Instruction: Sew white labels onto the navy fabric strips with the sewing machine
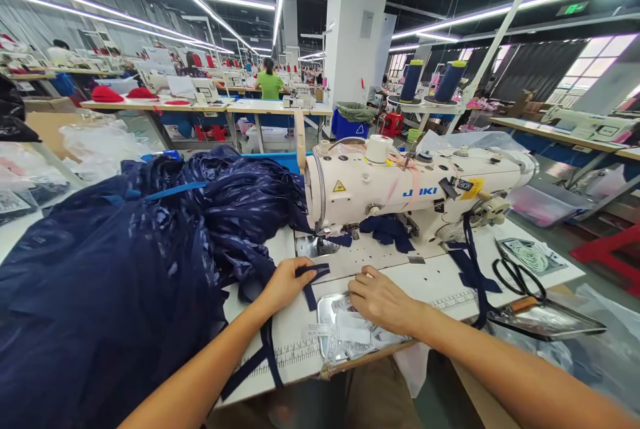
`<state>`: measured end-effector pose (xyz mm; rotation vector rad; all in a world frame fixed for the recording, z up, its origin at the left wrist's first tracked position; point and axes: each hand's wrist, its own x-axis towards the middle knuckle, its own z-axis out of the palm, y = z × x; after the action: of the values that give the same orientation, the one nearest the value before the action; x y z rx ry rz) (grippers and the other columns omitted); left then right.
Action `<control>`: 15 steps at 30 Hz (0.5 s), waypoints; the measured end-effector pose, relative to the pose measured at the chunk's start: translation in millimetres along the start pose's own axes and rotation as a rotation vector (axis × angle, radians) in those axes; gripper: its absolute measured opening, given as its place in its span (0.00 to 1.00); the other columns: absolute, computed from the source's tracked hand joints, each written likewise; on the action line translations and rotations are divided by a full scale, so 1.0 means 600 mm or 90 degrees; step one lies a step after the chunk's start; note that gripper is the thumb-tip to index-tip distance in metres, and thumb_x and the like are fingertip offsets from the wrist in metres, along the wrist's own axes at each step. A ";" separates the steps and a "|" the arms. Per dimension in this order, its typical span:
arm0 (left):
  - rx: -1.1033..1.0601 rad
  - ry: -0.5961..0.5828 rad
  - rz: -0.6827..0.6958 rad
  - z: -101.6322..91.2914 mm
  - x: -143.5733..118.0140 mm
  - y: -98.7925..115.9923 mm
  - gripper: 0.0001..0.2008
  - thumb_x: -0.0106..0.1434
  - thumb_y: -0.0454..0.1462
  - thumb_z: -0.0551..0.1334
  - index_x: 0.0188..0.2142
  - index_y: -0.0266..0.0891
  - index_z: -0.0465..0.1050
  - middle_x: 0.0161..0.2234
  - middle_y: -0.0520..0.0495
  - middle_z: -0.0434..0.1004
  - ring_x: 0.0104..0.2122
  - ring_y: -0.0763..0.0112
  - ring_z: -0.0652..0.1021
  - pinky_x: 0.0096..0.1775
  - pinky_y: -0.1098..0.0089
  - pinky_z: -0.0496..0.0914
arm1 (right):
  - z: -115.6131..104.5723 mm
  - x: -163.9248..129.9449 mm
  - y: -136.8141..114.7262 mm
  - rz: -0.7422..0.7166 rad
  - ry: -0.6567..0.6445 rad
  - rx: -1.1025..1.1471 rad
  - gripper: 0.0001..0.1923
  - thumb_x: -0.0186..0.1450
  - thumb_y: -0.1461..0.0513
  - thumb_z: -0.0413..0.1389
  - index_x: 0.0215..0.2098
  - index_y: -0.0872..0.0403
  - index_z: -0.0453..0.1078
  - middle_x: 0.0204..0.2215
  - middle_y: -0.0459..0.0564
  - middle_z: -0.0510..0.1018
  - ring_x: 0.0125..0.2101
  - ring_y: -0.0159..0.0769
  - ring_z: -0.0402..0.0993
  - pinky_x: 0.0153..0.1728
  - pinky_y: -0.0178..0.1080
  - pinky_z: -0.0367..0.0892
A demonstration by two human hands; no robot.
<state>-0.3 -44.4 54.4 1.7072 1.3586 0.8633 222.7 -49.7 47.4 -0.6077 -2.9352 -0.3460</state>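
My left hand (289, 288) is closed on a narrow navy fabric strip (311, 296), pinched between thumb and fingers just in front of the sewing machine's needle area. More navy strip hangs below that hand over the table edge. My right hand (374, 294) is closed, fingers curled, above a metal tray (327, 309) of white printed labels (354, 329). Whatever its fingertips may hold is hidden. The white sewing machine (390, 182) stands behind both hands. A large heap of navy fabric (150, 249) lies to the left, reaching the machine's needle end.
Black scissors (520, 279) rest by a second metal tray (555, 319) at the right. Navy scraps (387, 230) lie under the machine arm. Two navy thread cones (411, 81) stand behind it. Farther back, a person in a green shirt (270, 84) sits among other machines.
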 end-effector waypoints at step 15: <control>-0.203 0.014 -0.127 -0.016 -0.024 0.019 0.15 0.44 0.47 0.63 0.20 0.36 0.66 0.17 0.54 0.66 0.18 0.78 0.61 0.21 0.75 0.53 | -0.050 0.013 0.010 0.331 0.079 0.487 0.06 0.57 0.69 0.48 0.27 0.55 0.64 0.21 0.44 0.69 0.25 0.31 0.65 0.28 0.33 0.60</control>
<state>-6.7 -58.2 68.2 1.2998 1.3008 0.9286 220.4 -48.9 78.7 -1.0898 -2.3688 0.7187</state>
